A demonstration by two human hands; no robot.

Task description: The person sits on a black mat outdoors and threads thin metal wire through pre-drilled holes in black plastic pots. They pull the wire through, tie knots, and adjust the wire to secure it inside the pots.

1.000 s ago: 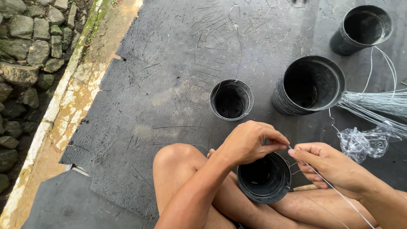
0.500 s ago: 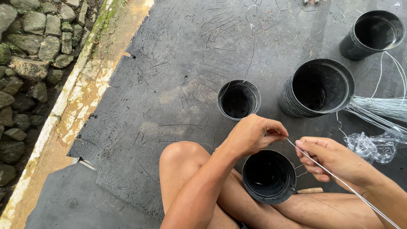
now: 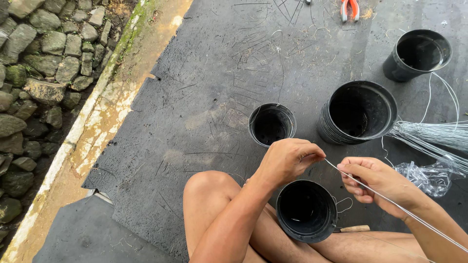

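My left hand (image 3: 287, 160) is closed, pinching the end of a thin wire (image 3: 390, 202) with the fingertips; my right hand (image 3: 378, 182) is closed around the same wire, which runs on to the near right; both hands are above a black pot (image 3: 306, 212) resting on my legs; more pots (image 3: 360, 112) stand farther on the mat (image 3: 195, 97); a wire bundle (image 3: 434, 134) lies right.
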